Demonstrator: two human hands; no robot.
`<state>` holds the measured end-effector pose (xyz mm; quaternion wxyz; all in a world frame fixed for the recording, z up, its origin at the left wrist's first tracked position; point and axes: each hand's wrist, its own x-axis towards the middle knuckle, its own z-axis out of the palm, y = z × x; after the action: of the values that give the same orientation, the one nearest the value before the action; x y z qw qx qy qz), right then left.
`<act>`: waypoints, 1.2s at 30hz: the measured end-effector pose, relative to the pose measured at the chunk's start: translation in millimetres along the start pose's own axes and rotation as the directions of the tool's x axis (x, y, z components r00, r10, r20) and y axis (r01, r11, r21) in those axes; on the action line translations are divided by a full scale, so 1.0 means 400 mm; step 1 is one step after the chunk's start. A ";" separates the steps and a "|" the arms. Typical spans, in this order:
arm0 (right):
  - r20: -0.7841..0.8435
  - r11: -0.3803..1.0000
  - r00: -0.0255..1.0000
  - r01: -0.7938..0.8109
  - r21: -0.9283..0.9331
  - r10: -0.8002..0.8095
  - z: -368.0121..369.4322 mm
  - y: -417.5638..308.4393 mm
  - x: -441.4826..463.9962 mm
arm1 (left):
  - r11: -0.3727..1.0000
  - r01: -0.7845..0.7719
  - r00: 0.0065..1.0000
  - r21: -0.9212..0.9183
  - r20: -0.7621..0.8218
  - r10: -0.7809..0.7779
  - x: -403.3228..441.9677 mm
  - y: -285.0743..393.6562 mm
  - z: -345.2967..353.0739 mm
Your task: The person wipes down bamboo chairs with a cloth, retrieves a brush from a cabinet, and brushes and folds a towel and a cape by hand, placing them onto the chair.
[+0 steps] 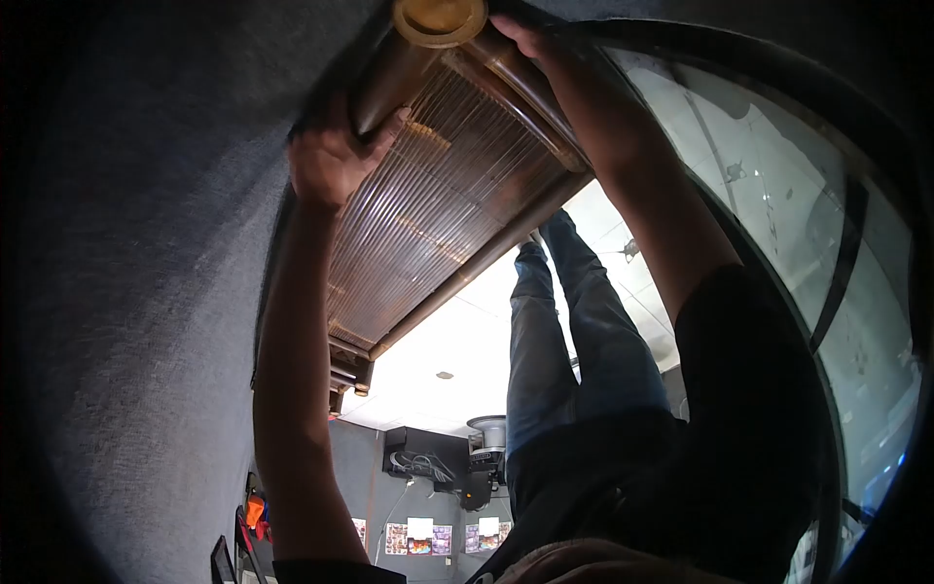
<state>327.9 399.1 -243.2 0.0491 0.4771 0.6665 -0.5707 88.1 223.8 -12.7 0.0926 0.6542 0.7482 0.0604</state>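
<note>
A brown bamboo furniture piece (457,185) with thick round poles and a panel of thin slats fills the upper middle of the view. One pole's open, ring-shaped end (440,21) faces me at the top. My left hand (336,161) is closed round the thick pole on its left side, thumb lying over the slatted side and fingers mostly hidden behind. At the upper right, my right hand (519,37) grips near the top of the other pole, close to the ring end. Much of that hand is out of sight.
A grey textured wall (136,321) runs along the left. Dark-framed glass (778,185) curves along the right. My jeans-clad legs (574,321) stand over a pale floor (438,360). Behind are a black box with cables (425,457), a grey round object (488,428) and posters (420,537).
</note>
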 end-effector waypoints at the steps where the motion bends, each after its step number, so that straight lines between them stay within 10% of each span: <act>1: 0.013 1.000 1.000 0.008 -0.013 -0.008 0.005 -0.001 0.013 | 1.000 0.016 0.999 0.006 0.032 -0.017 -0.001 0.000 -0.006; 20: 0.304 0.999 0.952 -0.021 -0.033 0.030 -0.080 0.599 -0.292 | 0.998 -0.044 0.995 0.051 -0.085 0.049 0.004 0.001 -0.002; 24: 0.280 0.942 0.929 -0.293 0.162 0.241 -0.102 0.745 -0.335 | 1.000 -0.014 0.998 -0.024 -0.064 0.012 0.012 0.011 -0.014; 31: -0.013 0.889 0.954 -0.275 0.366 0.300 -0.241 0.440 -0.566 | 0.999 0.043 0.998 -0.003 0.036 -0.043 -0.001 -0.002 -0.005; 34: -0.393 0.856 0.883 -0.397 -0.331 0.257 -0.269 0.361 -0.629 | 0.998 0.062 0.996 0.018 0.059 -0.063 0.000 0.001 -0.006; 36: -0.284 0.680 0.924 -0.382 -0.626 0.257 -0.253 0.349 -0.655 | 0.999 0.045 0.999 -0.001 0.027 -0.045 0.005 0.005 -0.008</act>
<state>614.6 314.1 -148.3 0.2587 0.5836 0.7341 -0.2313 89.3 226.3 -9.3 0.1045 0.6380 0.7613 0.0499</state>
